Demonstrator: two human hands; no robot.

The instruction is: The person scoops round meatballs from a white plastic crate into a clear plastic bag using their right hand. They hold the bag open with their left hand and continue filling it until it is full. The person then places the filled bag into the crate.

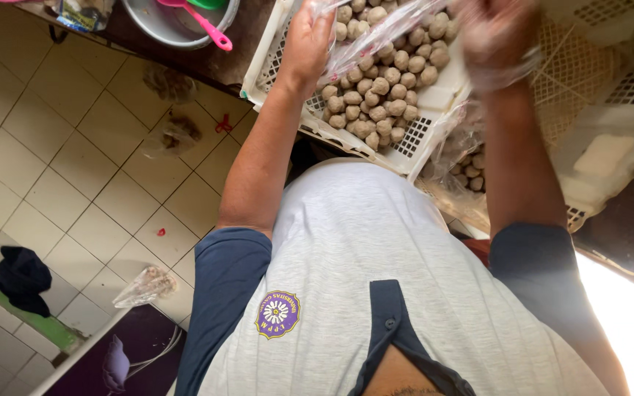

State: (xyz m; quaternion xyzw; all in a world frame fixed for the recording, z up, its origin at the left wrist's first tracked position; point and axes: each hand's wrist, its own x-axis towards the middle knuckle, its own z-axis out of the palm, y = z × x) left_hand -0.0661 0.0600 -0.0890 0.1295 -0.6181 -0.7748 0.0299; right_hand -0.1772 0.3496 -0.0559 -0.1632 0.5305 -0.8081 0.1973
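Hands, left (306, 44) and right (497, 37), pinch clear plastic bag (376, 33) above white meatball crate (412, 136).

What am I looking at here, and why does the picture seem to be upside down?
There is no machine: a person wears a camera on the head, looking straight down, so you see their chest and both arms reaching away toward the top of the picture. The left hand and the right hand together hold a clear plastic bag above a white slotted crate filled with brownish meatballs. The right hand is blurred and seems to wear a thin plastic covering. Below the crate a second bag of meatballs lies. At top left sits a metal bowl with a pink spoon. Crumpled plastic bags lie on the tiled floor.
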